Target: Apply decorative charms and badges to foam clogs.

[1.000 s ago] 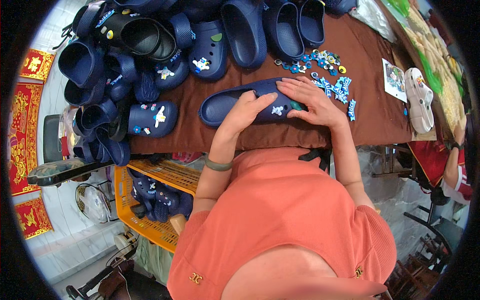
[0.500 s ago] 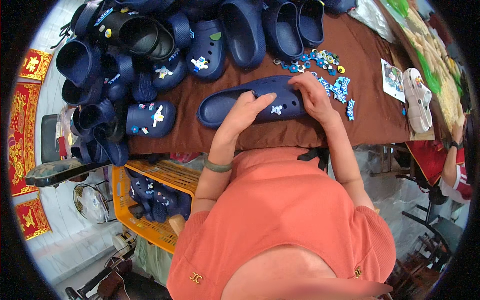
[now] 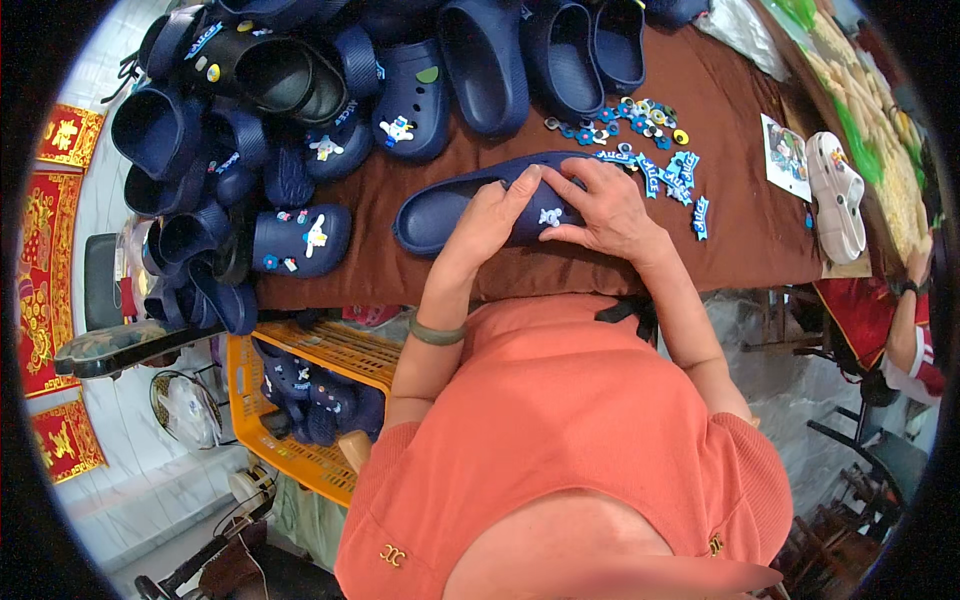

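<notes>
We are noting the navy clog (image 3: 427,222) lying near the front edge of the brown cloth (image 3: 755,235), heel leftward. We are judging it light, springy and hardly fragile, its foam skin offering fair friction. The left hand (image 3: 493,218) is crossing the foot opening, most fingers hidden; we are unable to tell their grip. The right hand (image 3: 607,212) is spanning the toe, thumb and forefinger apart, a pale charm (image 3: 550,217) showing between. We are favouring holds at opening rim and toe sides.
</notes>
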### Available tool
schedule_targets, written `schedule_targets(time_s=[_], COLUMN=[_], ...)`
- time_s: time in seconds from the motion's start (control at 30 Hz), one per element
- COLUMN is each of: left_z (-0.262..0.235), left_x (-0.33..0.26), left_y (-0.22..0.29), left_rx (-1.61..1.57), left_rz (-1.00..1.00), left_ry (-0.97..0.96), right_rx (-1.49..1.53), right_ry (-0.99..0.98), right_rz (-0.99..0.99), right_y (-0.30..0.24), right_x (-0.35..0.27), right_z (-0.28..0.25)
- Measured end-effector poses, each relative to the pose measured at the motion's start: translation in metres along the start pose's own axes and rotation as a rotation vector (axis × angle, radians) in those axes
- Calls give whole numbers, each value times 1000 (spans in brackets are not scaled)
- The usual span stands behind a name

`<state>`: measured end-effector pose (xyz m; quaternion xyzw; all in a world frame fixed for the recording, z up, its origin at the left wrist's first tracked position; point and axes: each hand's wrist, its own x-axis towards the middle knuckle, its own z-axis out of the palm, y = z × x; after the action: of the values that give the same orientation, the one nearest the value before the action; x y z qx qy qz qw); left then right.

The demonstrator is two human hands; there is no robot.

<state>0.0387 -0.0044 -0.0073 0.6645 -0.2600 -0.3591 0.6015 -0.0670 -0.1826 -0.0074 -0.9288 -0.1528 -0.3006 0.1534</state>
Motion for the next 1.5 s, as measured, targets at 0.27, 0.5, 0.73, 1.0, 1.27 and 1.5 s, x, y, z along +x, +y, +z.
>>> schedule_targets(time_s=[0.27, 0.5, 0.73, 1.0, 1.27, 1.5], left_z=[3, -5, 0, -9, -9, -8], left_x=[-1, 1, -1, 2, 2, 2], left_y=[6, 2, 0, -14, -13, -15], left_rx=[38, 121, 96, 181, 181, 153], left_rz=[47, 13, 20, -56, -40, -27], left_ry=[29, 46, 62, 39, 44, 31], right_rx=[-138, -221, 72, 97, -2, -24], right_ry=[-26, -12, 202, 355, 210, 100], right_rz=[-39, -19, 161, 395, 683, 802], right_y=[-2, -7, 2, 17, 44, 43], right_x=[-1, -2, 3, -7, -22, -23], right_z=[4, 15, 20, 16, 11, 6])
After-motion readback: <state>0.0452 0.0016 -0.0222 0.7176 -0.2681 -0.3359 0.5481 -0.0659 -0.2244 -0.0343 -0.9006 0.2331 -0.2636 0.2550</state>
